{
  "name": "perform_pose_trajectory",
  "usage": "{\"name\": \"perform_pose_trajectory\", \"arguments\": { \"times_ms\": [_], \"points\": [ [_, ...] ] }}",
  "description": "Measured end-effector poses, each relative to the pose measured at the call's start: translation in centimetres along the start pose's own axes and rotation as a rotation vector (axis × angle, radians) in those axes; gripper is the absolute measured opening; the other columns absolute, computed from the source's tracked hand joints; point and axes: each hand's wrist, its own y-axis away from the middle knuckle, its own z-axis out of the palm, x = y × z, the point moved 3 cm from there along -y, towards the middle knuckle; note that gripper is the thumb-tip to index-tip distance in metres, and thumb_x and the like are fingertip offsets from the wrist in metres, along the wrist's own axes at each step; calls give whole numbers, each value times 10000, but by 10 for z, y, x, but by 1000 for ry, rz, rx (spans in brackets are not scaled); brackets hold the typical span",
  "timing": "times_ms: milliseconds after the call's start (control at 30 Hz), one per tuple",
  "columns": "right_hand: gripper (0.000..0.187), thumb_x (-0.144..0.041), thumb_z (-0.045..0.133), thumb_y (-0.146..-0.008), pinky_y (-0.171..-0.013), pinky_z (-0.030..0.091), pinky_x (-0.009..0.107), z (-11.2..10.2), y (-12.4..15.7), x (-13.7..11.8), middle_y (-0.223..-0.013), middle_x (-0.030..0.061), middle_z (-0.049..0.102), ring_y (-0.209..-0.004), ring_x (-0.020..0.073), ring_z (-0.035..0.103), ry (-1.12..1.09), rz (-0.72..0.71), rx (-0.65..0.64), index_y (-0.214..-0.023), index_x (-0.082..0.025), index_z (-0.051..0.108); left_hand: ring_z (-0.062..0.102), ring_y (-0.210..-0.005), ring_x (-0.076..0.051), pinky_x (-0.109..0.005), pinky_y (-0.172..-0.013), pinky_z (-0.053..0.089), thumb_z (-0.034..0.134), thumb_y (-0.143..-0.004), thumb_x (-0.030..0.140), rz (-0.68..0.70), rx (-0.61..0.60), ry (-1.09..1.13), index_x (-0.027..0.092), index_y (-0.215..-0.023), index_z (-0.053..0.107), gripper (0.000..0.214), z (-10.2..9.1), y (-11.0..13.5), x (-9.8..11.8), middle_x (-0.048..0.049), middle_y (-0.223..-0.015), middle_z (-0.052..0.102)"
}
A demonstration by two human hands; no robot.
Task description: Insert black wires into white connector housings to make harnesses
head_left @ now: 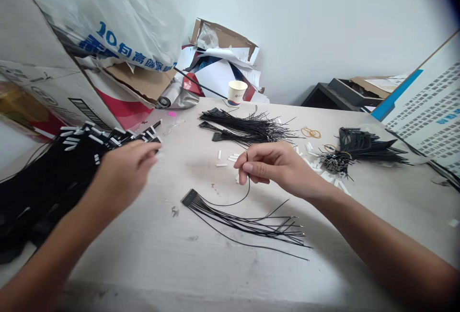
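Observation:
My right hand (276, 166) pinches a single black wire (232, 203) near its end, between thumb and forefinger. The wire curves down to a flat black connector (189, 198) lying on the table. From that connector the other thin black wires (251, 225) fan out to the right, their tips bare. My left hand (125, 168) is at the edge of a heap of black cables (46, 178) with white sleeves (95, 138) on the ends. Its thumb and fingers are closed together, slightly blurred; what they hold, if anything, is unclear.
Loose white sleeves (222, 165) lie scattered by my right hand. Black wire bundles (237, 125) lie behind it, another bundle (373, 149) at right. A paper cup (237, 92) stands at the back. Boxes and a plastic bag (118, 15) crowd the left; a printed board (427, 91) leans right.

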Motion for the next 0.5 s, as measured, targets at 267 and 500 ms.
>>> {"name": "perform_pose_trajectory", "arguments": {
  "times_ms": [267, 500],
  "points": [
    [136, -241, 615, -879, -502, 402, 214, 6, -3, 4, -659, 30, 670, -554, 77, 510, 114, 2, -45, -851, -121, 673, 611, -1033, -276, -414, -951, 438, 446, -886, 260, -168, -167, -274, 152, -846, 677, 258, -14, 27, -65, -116, -1180, 668],
    [116, -220, 595, -879, -546, 434, 232, 5, 0, 5, -672, 26, 673, -597, 95, 542, 192, -16, -19, -848, -138, 671, 619, -1001, -252, -357, -918, 442, 391, -911, 248, -144, -149, -422, 137, -890, 669, 300, -24, 19, -65, -74, -1014, 718]
  ]
}}
